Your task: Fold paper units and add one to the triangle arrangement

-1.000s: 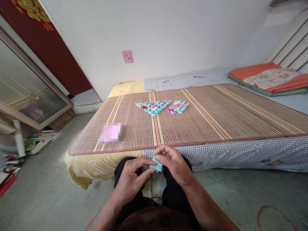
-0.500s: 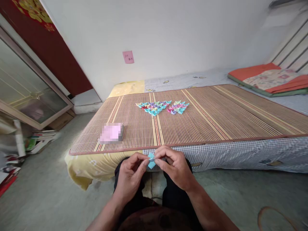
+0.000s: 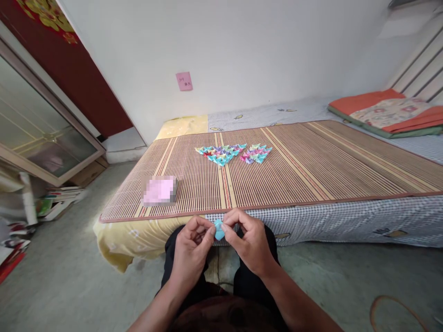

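Note:
A small folded piece of light-blue paper point(image 3: 219, 230) is held above my lap, just off the bed's front edge. My left hand point(image 3: 194, 242) pinches its left side between thumb and fingers. On the other side, my right hand point(image 3: 247, 237) pinches it with thumb and forefinger. Parts of the paper are hidden behind the fingertips. Farther off on the mat lie two groups of small folded paper pieces in many colours: a larger group point(image 3: 221, 153) and, to its right, a smaller group point(image 3: 256, 153).
A striped woven mat point(image 3: 294, 170) covers much of the bed. A blurred pink block point(image 3: 159, 190) sits at the mat's front left. Folded orange and floral bedding point(image 3: 384, 113) lies at the far right. A pink note point(image 3: 184, 81) is on the wall.
The blue paper has gone from a spread diamond with a band across its middle to a more compact, rounded shape. Both hands stay in nearly the same place, with fingers slightly shifted.

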Tool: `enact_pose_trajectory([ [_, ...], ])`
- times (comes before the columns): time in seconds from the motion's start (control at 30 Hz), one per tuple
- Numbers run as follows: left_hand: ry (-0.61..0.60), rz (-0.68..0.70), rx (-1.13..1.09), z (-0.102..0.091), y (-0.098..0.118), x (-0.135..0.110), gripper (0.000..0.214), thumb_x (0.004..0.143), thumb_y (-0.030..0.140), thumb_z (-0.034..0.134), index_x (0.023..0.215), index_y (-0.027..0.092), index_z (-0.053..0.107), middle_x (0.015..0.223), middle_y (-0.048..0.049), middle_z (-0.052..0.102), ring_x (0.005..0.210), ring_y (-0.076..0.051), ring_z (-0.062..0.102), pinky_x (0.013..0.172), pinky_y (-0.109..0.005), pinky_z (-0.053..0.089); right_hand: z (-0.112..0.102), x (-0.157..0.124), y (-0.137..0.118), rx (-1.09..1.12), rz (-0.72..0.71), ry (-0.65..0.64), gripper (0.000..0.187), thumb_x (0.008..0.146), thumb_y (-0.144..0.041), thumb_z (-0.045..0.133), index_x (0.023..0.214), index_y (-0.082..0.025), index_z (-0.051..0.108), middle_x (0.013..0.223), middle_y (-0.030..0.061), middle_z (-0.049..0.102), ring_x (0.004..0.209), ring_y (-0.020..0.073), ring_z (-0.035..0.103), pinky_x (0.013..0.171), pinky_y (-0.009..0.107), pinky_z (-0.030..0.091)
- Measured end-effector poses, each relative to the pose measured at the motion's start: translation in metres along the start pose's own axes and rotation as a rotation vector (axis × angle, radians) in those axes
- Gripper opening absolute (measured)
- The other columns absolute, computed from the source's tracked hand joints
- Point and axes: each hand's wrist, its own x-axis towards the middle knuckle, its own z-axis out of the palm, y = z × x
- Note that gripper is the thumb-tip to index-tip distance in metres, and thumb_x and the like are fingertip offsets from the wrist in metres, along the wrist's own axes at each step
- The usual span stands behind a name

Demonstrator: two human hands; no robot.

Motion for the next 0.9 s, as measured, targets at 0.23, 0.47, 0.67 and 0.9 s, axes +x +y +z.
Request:
enact_pose_trajectory([
  [0.23,-0.009,-0.010,-0.024,0.002,-0.002,0.001,0.024,0.087,0.034,0.079,0.080,0.018,0.063,0.071,0.0014,0.067,0.064,-0.011,0.058,0.062,-0.020,0.046,0.002,0.000,0.002,-0.061,-0.052,0.063,0.016,0.090,-0.014,0.065,0.078,-0.023,0.059,0.080,-0.0003,0.065,0.077,0.0168,0.064,0.071,0.030,0.052],
  [0.47,-0.083,-0.091,-0.043,-0.001,0.001,0.004,0.027,0.090,0.042,0.075,0.099,0.019,0.064,0.077,-0.0003,0.069,0.072,-0.015,0.061,0.068,-0.024,0.047,0.003,-0.002,0.004,-0.055,-0.055,0.072,0.014,0.089,-0.015,0.066,0.080,-0.023,0.058,0.079,-0.0008,0.065,0.075,0.0162,0.064,0.070,0.029,0.052],
  [0.67,-0.080,-0.097,0.057,-0.005,0.000,0.009,0.027,0.088,0.042,0.076,0.079,0.017,0.071,0.073,-0.0003,0.064,0.070,-0.015,0.054,0.068,-0.026,0.043,-0.001,-0.001,0.005,-0.030,0.018,-0.023,0.011,0.090,-0.018,0.065,0.081,-0.022,0.060,0.078,-0.0014,0.062,0.072,0.0151,0.060,0.069,0.028,0.050],
  [0.9,-0.004,-0.198,-0.163,-0.007,-0.009,0.010,0.027,0.082,0.040,0.081,0.074,0.017,0.070,0.068,0.0018,0.061,0.065,-0.013,0.048,0.065,-0.024,0.040,-0.012,0.006,0.001,-0.006,0.119,-0.226,0.015,0.097,-0.026,0.059,0.084,-0.020,0.064,0.075,-0.0017,0.058,0.069,0.0141,0.054,0.065,0.027,0.043],
])
